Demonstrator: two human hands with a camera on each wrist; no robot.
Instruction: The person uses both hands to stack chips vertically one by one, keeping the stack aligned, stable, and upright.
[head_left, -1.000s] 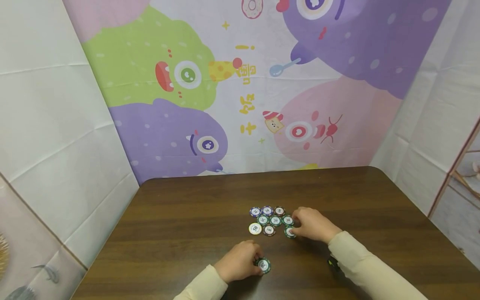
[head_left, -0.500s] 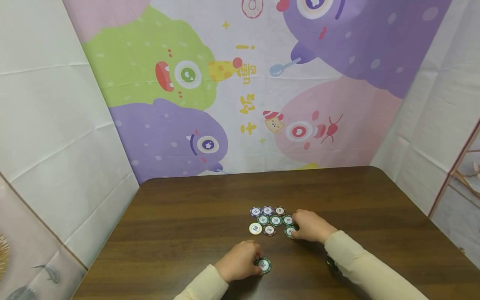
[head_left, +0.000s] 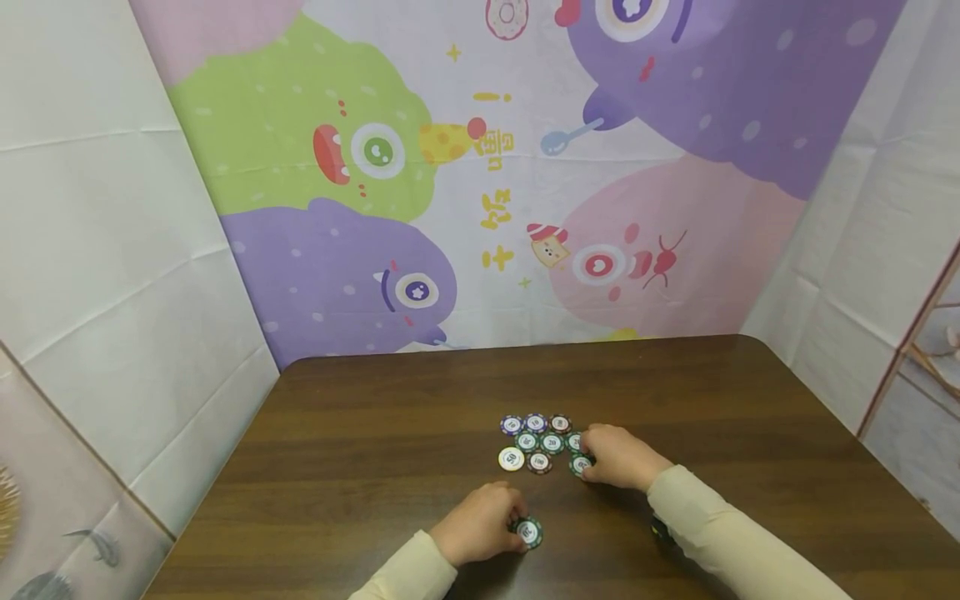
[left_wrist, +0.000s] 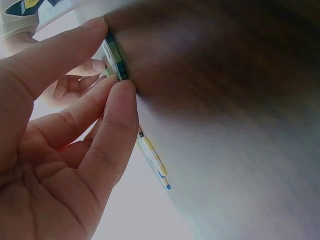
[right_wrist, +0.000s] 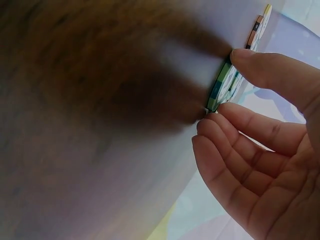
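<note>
Near the front of the table, my left hand [head_left: 482, 523] pinches a green-edged poker chip marked 20 [head_left: 529, 532] between thumb and fingers. In the left wrist view that chip [left_wrist: 116, 56] appears edge-on at the fingertips. My right hand [head_left: 621, 455] holds another green poker chip [head_left: 580, 464] by its edge, at the near right corner of a chip group. Its thumb and fingers span this chip [right_wrist: 220, 86] in the right wrist view. Right behind it lies a green chip [head_left: 574, 442], partly covered by the right fingers.
Two more green chips [head_left: 552, 442] continue the middle row leftward. Behind them lie two blue chips [head_left: 535, 423] and a dark chip [head_left: 560, 423]. A yellow-edged 50 chip [head_left: 512, 458] and a dark 100 chip [head_left: 538, 462] lie in front. The brown table [head_left: 360, 450] meets a cartoon-printed cloth [head_left: 495, 308].
My right hand and sleeve have shifted slightly left, the fingers covering more of the chip behind. My left hand and its chip stay in place.
</note>
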